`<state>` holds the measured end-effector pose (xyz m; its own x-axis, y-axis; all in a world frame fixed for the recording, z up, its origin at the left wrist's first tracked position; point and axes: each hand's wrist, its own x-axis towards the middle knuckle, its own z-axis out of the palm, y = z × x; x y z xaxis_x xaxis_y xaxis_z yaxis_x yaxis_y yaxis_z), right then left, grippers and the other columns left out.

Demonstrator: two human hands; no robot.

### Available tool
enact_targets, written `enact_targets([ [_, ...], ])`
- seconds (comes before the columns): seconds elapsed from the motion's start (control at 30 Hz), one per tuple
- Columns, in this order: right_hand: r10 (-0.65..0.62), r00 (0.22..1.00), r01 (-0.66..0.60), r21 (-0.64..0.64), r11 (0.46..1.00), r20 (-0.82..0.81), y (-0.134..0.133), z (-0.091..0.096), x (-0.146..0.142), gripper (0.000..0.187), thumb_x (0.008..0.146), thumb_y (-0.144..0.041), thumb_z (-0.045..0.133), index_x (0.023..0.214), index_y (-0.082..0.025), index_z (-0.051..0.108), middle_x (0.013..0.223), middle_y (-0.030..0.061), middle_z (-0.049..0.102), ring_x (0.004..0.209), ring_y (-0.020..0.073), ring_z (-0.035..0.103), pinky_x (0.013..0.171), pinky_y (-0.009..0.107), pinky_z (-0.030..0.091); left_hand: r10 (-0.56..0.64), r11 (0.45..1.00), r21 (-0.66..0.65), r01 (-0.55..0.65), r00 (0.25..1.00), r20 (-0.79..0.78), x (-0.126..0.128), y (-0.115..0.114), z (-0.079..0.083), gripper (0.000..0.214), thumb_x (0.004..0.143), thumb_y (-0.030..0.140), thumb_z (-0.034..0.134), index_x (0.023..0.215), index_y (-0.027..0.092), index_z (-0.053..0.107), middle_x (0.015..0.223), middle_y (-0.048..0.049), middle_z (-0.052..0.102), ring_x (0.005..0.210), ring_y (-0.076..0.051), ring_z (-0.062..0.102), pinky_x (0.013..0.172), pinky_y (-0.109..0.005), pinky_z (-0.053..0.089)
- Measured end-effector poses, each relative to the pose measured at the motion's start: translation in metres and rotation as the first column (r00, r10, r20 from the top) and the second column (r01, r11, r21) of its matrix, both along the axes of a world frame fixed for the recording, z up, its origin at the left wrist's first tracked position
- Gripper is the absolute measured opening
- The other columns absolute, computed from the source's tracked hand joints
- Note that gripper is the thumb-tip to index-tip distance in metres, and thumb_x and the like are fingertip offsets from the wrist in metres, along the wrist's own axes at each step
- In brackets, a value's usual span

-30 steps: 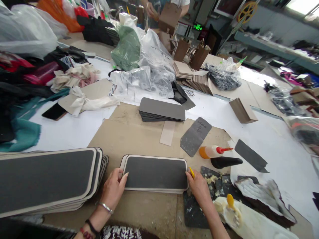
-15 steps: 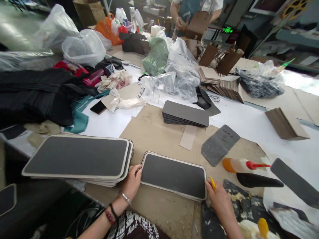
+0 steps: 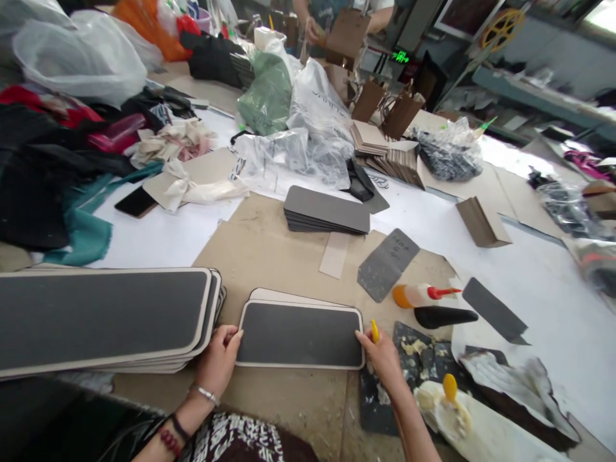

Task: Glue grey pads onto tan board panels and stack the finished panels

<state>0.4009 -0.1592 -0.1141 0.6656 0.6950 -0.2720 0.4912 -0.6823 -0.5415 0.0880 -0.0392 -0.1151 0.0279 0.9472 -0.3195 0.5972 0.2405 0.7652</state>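
A dark grey rectangular panel with a cream border and rounded corners [image 3: 301, 335] lies in front of me, roughly level in view. Behind its far edge shows the cream strip of another panel [image 3: 283, 296] beneath it, set at a slightly different angle. At the panel's left end, my left hand [image 3: 219, 356] is closed, thumb and fingers pinching the edge. My right hand [image 3: 382, 356] pinches the right end and also keeps a small yellow stick-like tool [image 3: 374, 331] between its fingers. Left of my left hand lies a stack of larger bordered panels [image 3: 101, 317].
Plain grey panels [image 3: 327, 210] are stacked farther back. On the right are a marked grey template [image 3: 389, 264], a red-tipped bottle [image 3: 418, 295], a black long-handled object [image 3: 445, 317] and a glue-smeared dark board [image 3: 380, 404]. A person [image 3: 315, 29] works across the table.
The top panel has turned to lie level, so the panel beneath now shows behind it. Both hands still hold its ends. My view has swung to the right.
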Motion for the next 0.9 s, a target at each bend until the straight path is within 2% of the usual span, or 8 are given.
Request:
enact_targets([
  [0.4, 0.014, 1.000, -0.014, -0.039, 0.999, -0.004, 0.0014, -0.0030, 0.0010, 0.031, 0.066, -0.052, 0.042, 0.060, -0.021, 0.046, 0.055, 0.0006, 0.053, 0.056, 0.0179, 0.051, 0.058, 0.028, 0.034, 0.010, 0.999, 0.043, -0.007, 0.998, -0.063, 0.0042, 0.0012, 0.0028, 0.028, 0.062, 0.050, 0.043, 0.064, 0.022, 0.048, 0.061, -0.0037, 0.059, 0.061, -0.021, 0.057, 0.062, -0.033, 0.045],
  [0.53, 0.022, 0.999, -0.020, -0.063, 0.998, 0.027, 0.0026, 0.0005, -0.0001, 0.031, 0.067, -0.051, 0.042, 0.060, -0.021, 0.046, 0.055, 0.0007, 0.054, 0.057, 0.0179, 0.052, 0.057, 0.027, 0.034, 0.012, 0.998, 0.061, -0.008, 0.997, -0.073, 0.0052, 0.0014, 0.0023, 0.028, 0.063, 0.050, 0.043, 0.063, 0.022, 0.047, 0.059, -0.0027, 0.058, 0.059, -0.020, 0.056, 0.061, -0.032, 0.045],
  [0.73, 0.051, 0.999, -0.052, -0.093, 0.994, -0.011, 0.0040, 0.0060, -0.0011, 0.029, 0.066, -0.049, 0.047, 0.061, -0.021, 0.044, 0.054, -0.0011, 0.053, 0.053, 0.0154, 0.050, 0.054, 0.025, 0.034, 0.010, 0.997, 0.080, -0.002, 0.996, -0.091, 0.0059, 0.0012, 0.0015, 0.028, 0.065, 0.050, 0.043, 0.063, 0.022, 0.046, 0.057, -0.0015, 0.056, 0.057, -0.019, 0.054, 0.058, -0.031, 0.043],
  [0.9, 0.085, 0.996, -0.080, -0.147, 0.986, 0.027, 0.0067, 0.0025, -0.0009, 0.026, 0.069, -0.045, 0.044, 0.062, -0.020, 0.047, 0.058, 0.0017, 0.057, 0.058, 0.0177, 0.053, 0.056, 0.026, 0.035, 0.012, 0.996, 0.091, -0.005, 0.997, -0.077, 0.0077, 0.0024, 0.0039, 0.028, 0.063, 0.050, 0.043, 0.061, 0.023, 0.045, 0.055, -0.0010, 0.054, 0.055, -0.018, 0.052, 0.058, -0.031, 0.043],
])
